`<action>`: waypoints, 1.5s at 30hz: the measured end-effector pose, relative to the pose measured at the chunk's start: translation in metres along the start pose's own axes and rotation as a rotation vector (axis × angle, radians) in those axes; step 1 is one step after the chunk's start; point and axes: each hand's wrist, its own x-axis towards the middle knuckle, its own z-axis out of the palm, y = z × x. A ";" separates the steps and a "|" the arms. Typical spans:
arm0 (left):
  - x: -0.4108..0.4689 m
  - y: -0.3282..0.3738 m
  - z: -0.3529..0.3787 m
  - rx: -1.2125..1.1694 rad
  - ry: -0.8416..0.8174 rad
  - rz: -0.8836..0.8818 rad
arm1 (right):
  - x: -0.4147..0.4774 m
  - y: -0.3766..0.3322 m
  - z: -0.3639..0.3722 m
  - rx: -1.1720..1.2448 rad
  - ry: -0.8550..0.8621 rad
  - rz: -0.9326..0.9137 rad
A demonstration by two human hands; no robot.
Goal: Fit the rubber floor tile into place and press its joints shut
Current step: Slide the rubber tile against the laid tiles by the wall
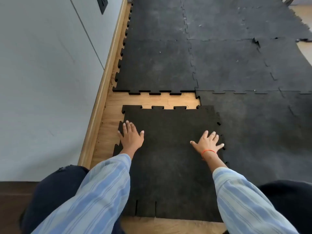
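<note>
We had our left hand (130, 135) and right hand (208, 142) spread open, palms flat on the loose rubber floor tile (168, 157). Its right edge overlapped the laid tiles (219, 65). A strip of bare wooden floor (152, 99) separated its far teeth from theirs.

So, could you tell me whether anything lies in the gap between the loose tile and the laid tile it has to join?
Nothing visible does. Only bare wooden floor shows between the loose tile and the laid tile ahead. Its right edge overlaps the neighbouring tile rather than being interlocked.
</note>
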 end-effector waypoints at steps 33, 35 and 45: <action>0.028 -0.042 0.006 -0.540 0.002 -0.558 | 0.024 0.031 -0.003 0.554 0.197 0.356; 0.019 -0.043 0.002 -0.595 0.051 -0.555 | 0.024 0.027 -0.005 0.594 0.205 0.330; 0.034 -0.064 -0.035 -0.672 0.198 -0.639 | 0.039 -0.019 -0.031 0.747 0.196 0.181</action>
